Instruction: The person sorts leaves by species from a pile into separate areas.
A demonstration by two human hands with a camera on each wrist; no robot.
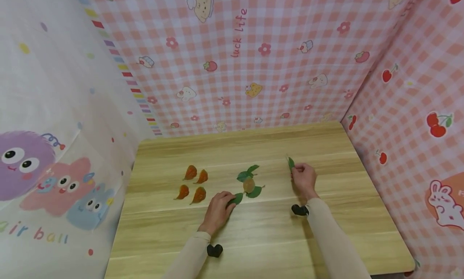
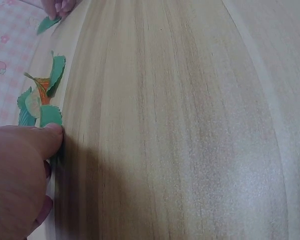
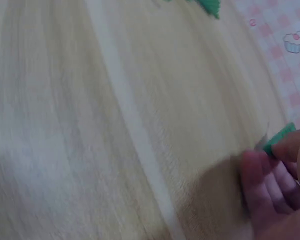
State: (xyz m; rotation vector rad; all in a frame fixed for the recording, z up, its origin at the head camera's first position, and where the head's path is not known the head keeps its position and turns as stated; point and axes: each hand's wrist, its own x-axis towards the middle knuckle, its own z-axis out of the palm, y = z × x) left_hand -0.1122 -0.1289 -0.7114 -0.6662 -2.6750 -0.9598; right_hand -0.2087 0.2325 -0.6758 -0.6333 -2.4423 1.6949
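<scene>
A round tan-orange piece (image 1: 249, 185) lies mid-table with serrated green leaves (image 1: 253, 192) around it. At its lower left, my left hand (image 1: 217, 210) pinches the outer end of a green leaf (image 1: 237, 198), whose other end points at the round piece. The left wrist view shows the thumb on that leaf (image 2: 51, 115); the other fingers are partly hidden. Off to the right, my right hand (image 1: 303, 178) holds another green leaf (image 1: 291, 163) between thumb and fingers, tip pointing away from me. This leaf (image 3: 280, 138) also shows in the right wrist view.
Several orange-brown leaf-like pieces (image 1: 190, 172) lie in two rows on the left of the wooden table (image 1: 261, 246). Pink checked cloth (image 1: 232, 89) rises behind the table's far edge and at the right. A white printed cloth (image 1: 90, 121) hangs at the left.
</scene>
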